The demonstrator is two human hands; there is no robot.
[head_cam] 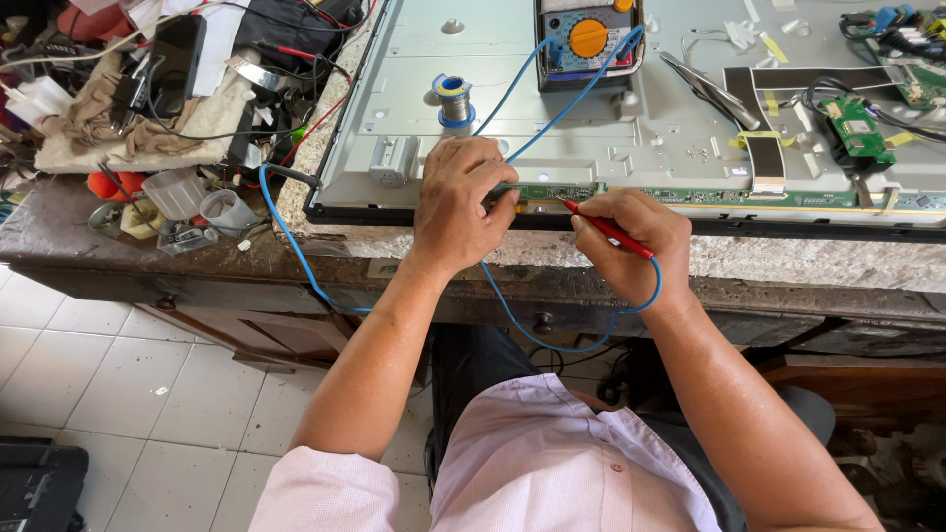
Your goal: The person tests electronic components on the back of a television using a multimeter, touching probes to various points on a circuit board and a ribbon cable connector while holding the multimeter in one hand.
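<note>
Panel back (552, 108), a wide grey metal sheet, lies flat on the stone bench with its long axis left to right. Along its near edge runs a narrow green circuit strip (690, 196), same axis. The left hand (463, 202) curls over the strip's left end, its grip hidden. Just right, the right hand (631, 241) pinches a red probe (609, 232), tip pointing up-left onto the strip.

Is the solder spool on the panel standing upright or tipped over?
Upright: the solder spool stands on its lower blue flange on the metal panel, top flange and centre hole facing up.
</note>
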